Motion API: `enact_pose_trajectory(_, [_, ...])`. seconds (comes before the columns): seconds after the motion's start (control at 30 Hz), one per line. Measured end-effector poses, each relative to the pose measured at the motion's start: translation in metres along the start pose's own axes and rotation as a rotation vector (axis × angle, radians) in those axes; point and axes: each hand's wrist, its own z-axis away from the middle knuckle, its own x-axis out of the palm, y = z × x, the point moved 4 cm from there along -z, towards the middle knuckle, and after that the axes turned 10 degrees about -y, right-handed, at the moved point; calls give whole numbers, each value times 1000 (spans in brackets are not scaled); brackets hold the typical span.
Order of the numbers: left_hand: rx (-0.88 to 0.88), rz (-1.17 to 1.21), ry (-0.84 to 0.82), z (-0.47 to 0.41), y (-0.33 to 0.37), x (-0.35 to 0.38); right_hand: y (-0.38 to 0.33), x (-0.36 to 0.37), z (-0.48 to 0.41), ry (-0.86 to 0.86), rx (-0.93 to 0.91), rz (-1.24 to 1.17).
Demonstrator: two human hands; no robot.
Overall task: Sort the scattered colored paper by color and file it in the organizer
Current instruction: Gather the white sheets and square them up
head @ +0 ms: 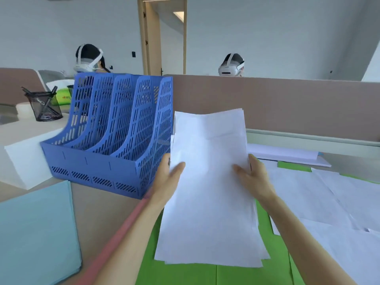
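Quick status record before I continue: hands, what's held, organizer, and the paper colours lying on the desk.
held: white paper stack, in both hands
left hand: grips the stack's left edge, thumb on front
right hand: grips its right edge, thumb on front
organizer: blue, four slots, left of the stack
green paper: flat beneath the stack
light blue paper: pile at near left
pink paper: strip under the left forearm
white sheets: spread at right

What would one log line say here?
left hand: holds white stack | right hand: holds white stack | organizer: looks empty
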Motion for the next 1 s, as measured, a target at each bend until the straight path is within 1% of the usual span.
enact_pose_trajectory(0.1, [153,91,39,-3,46,-2,-47,-20,15,146,-215,-68])
enact_pose_trajectory(0.17, [234,118,74,-3,74,-5,-72,-29,27,214,-312,-137])
enact_pose_trajectory(0.23, [285,111,84,-3,94,-9,-90,-35,36,252,-366,-224])
enact_pose_trajectory(0.3, [305,59,71,-2,99,-12,-99,-38,43,258,-379,-295])
enact_pose_trajectory(0.4, [247,-61,42,4,84,-8,-87,-33,47,234,-318,-314])
enact_pose_trajectory(0.47, [129,-114,14,8,65,-4,-63,-25,50,224,-228,-261])
enact_pose_trajectory(0.53, [-32,-190,-3,15,47,-1,-36,-13,54,192,-97,-229])
enact_pose_trajectory(0.6, [-122,-284,-35,22,33,3,-18,-3,58,140,10,-225])
enact_pose_trajectory(0.7, [-142,-334,-40,24,23,6,-15,1,58,94,131,-241])
enact_pose_trajectory(0.8, [-113,-272,-16,17,21,4,-11,0,50,62,220,-256])
enact_pose_trajectory(0.87, [-98,-280,-34,14,16,5,-5,0,48,16,260,-227])
enact_pose_trajectory(0.93, [-128,-363,-73,14,7,7,6,0,50,-30,313,-226])
enact_pose_trajectory(1.0, [-238,-538,-144,17,-4,10,18,-9,56,-78,376,-269])
